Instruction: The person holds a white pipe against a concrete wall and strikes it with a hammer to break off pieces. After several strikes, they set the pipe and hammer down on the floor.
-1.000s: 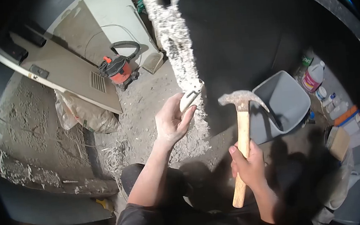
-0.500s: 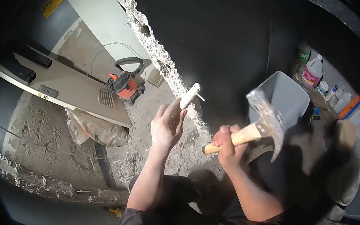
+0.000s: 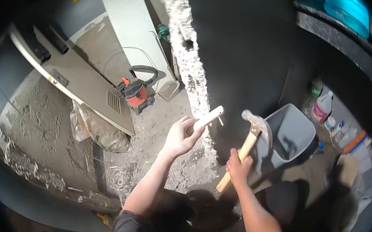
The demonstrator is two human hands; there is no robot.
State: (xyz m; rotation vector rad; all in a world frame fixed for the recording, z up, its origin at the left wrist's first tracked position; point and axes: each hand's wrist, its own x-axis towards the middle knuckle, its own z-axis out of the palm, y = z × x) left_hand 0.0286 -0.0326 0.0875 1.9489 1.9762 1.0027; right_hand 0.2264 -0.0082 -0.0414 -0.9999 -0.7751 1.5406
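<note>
Held out over the rough broken edge of a wall (image 3: 187, 67), my left hand (image 3: 181, 137) is closed on a slim white bar-like piece (image 3: 211, 116). A short thin prong sticks out near its far end; its exact kind does not show. To the right and lower, my right hand (image 3: 239, 168) wraps the wooden handle of a claw hammer (image 3: 248, 145). The hammer's worn, whitish metal head points up and away from me, beside a grey bin.
The grey plastic bin (image 3: 295, 128) stands right of the hammer. Bottles (image 3: 322, 106) line the far right. A red and black shop vacuum (image 3: 136, 96), a dustpan (image 3: 169, 90) and a leaning door panel (image 3: 82, 89) are at left. Rubble (image 3: 163, 162) covers the floor.
The view has shifted, so the wall edge looks more upright. The hammer has swung from nearly level to steeply tilted, head up. The white piece stays in my left hand.
</note>
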